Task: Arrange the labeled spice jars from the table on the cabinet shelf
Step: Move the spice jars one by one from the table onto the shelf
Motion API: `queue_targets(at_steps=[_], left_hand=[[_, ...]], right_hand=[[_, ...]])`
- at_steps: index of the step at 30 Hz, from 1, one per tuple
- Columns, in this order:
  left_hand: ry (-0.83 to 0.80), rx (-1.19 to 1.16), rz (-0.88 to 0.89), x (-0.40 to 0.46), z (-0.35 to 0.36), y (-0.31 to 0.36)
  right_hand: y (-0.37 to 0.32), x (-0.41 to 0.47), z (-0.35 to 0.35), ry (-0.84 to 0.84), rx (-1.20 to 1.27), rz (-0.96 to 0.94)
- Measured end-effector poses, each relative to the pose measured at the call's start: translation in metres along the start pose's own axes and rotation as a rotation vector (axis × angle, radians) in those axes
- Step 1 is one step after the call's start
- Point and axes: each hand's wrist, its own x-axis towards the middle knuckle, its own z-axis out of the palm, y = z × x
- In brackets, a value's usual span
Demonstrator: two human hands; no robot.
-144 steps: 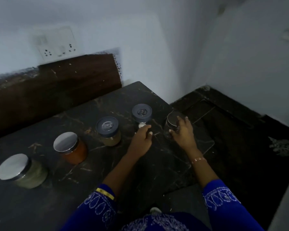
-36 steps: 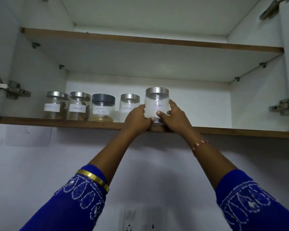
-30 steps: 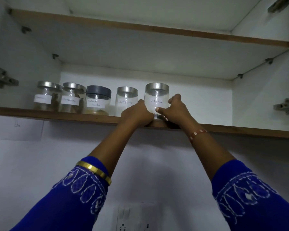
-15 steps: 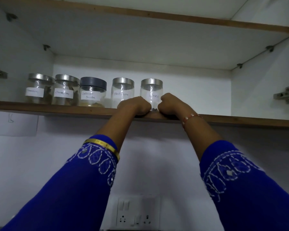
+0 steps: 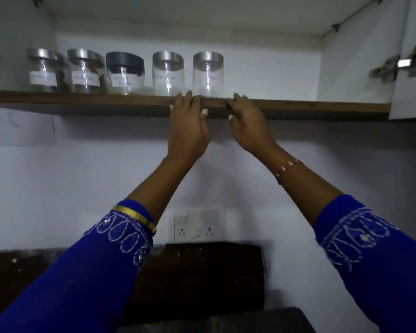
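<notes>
Shelf: wooden cabinet shelf [image 5: 82,98], five labelled jars in a row.
Jars: rightmost jar [image 5: 208,76] steel-lidded, upright; a dark-lidded jar [image 5: 125,76] in the middle of the row.
Left hand [image 5: 187,126]: empty, fingers relaxed, fingertips at shelf edge.
Right hand [image 5: 247,123]: empty, fingers loose, at shelf edge.
Wall: socket plate [image 5: 197,223] below.

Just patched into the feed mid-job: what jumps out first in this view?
A row of five labeled spice jars on the cabinet shelf, four with silver lids and one dark-lidded jar in the middle. Just below the rightmost jar, the left hand and right hand are raised at the shelf's front edge, fingers relaxed, holding nothing.
</notes>
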Motion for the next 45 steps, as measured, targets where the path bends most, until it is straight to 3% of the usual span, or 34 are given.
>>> queue_targets(at_steps=[3, 12, 19, 25, 32, 39, 45], left_hand=[[-0.055, -0.241, -0.080, -0.045, -0.004, 0.017], [-0.258, -0.497, -0.266, -0.187, -0.007, 0.053], [-0.505, -0.608, -0.440, -0.305, 0.016, 0.068], [-0.738, -0.686, -0.730, -0.394, 0.033, 0.088], [-0.939, -0.655, -0.992, -0.460, 0.047, 0.101], [-0.923, -0.654, -1.175, -0.482, 0.046, 0.109], [-0.791, -0.711, -1.316, -0.484, 0.041, 0.106]], right_hand=[[0.000, -0.047, -0.002, -0.008, 0.114, 0.066], [0.014, -0.205, 0.001, -0.047, 0.194, 0.250], [0.040, -0.349, 0.018, -0.162, 0.297, 0.639], [0.068, -0.454, 0.039, -0.381, 0.175, 0.932], [0.090, -0.511, 0.061, -0.687, 0.099, 0.984], [0.095, -0.522, 0.058, -0.541, 0.150, 0.865], [0.092, -0.505, 0.036, -0.385, 0.521, 1.075]])
